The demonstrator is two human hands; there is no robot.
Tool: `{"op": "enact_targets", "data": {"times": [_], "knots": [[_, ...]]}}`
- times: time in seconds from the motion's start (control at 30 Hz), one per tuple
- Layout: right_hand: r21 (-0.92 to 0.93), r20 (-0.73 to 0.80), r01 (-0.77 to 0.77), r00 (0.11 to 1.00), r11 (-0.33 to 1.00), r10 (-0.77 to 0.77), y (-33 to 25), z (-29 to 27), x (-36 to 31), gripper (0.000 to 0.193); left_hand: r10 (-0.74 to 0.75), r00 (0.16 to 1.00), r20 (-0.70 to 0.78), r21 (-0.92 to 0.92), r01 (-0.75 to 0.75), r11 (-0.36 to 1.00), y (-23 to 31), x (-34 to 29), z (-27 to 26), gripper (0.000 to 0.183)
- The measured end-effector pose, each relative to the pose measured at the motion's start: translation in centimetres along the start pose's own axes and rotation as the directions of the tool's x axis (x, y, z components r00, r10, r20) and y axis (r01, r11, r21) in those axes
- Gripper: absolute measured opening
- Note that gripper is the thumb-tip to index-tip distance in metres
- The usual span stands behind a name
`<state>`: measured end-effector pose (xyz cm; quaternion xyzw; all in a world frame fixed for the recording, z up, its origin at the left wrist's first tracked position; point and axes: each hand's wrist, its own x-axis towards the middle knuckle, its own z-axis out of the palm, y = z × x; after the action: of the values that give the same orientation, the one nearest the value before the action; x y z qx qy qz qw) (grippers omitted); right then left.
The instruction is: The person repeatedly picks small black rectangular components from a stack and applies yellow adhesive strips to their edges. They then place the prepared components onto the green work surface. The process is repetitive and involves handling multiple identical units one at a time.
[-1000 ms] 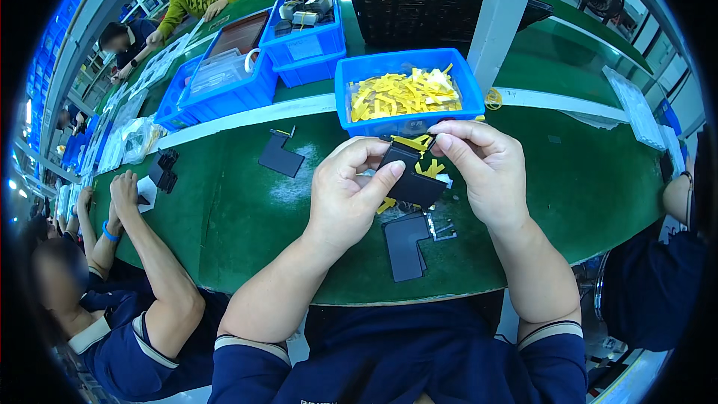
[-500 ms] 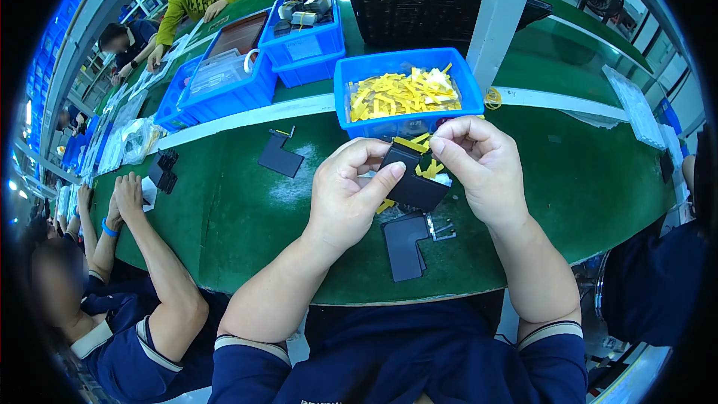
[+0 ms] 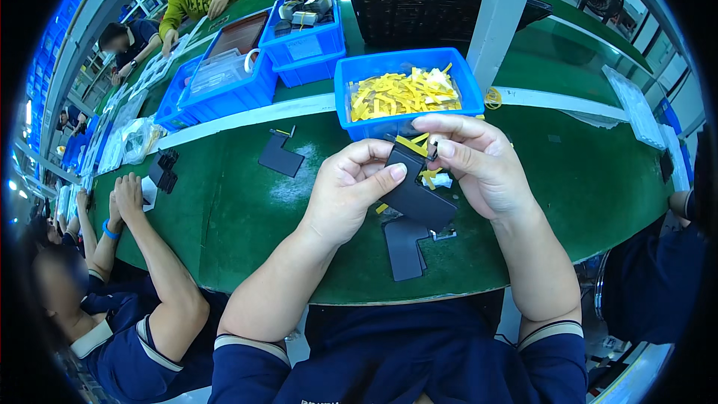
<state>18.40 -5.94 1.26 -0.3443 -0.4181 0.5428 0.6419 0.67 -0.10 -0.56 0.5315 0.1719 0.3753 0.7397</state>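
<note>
In front of me, my left hand (image 3: 336, 188) is closed on a flat black L-shaped battery (image 3: 419, 198), thumb on its face and fingers behind. A yellow strip (image 3: 410, 147) lies along the battery's upper end. My right hand (image 3: 482, 168) pinches a small dark part at the end of that strip, thumb against forefinger; the fingertips partly cover it. Beneath the held battery, more black L-shaped batteries (image 3: 404, 251) lie stacked on the green table, a metal-coloured tab sticking out. Yellow scraps and a white piece (image 3: 441, 179) show behind the battery.
A blue bin (image 3: 407, 126) full of yellow strips stands just beyond my hands. Another black battery (image 3: 280, 157) lies to the left. Blue crates (image 3: 232, 97) stand farther left, and a grey post (image 3: 501, 22) rises behind the bin. A co-worker's hands (image 3: 129, 196) rest at the left.
The held battery has tilted, its lower right end swinging down over the stack. My right hand has turned and its fingers now reach farther left across the battery's top.
</note>
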Motion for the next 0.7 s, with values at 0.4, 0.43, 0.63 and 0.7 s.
{"op": "enact_targets", "data": {"times": [0.4,0.43,0.63,0.7], "knots": [[-0.128,-0.037,0.058,0.997,0.990,-0.063,0.5,-0.7,0.2,0.018,0.041,0.999,-0.033,0.062,-0.039,0.997,-0.2,-0.2,0.1,0.020],[-0.158,-0.048,0.060,0.997,0.986,-0.068,0.5,-0.7,0.1,0.019,0.050,0.998,-0.037,0.076,-0.047,0.996,-0.3,-0.2,0.1,0.020],[-0.797,0.156,0.425,0.831,0.429,-0.534,0.2,0.1,-0.1,0.025,0.151,0.979,-0.134,0.355,-0.095,0.930,-0.9,-0.1,0.0,0.017],[-0.832,0.152,0.409,0.818,0.375,-0.555,0.4,0.6,-0.3,0.017,0.269,0.959,-0.088,0.547,-0.179,0.818,-0.7,-0.2,0.3,0.017]]}}
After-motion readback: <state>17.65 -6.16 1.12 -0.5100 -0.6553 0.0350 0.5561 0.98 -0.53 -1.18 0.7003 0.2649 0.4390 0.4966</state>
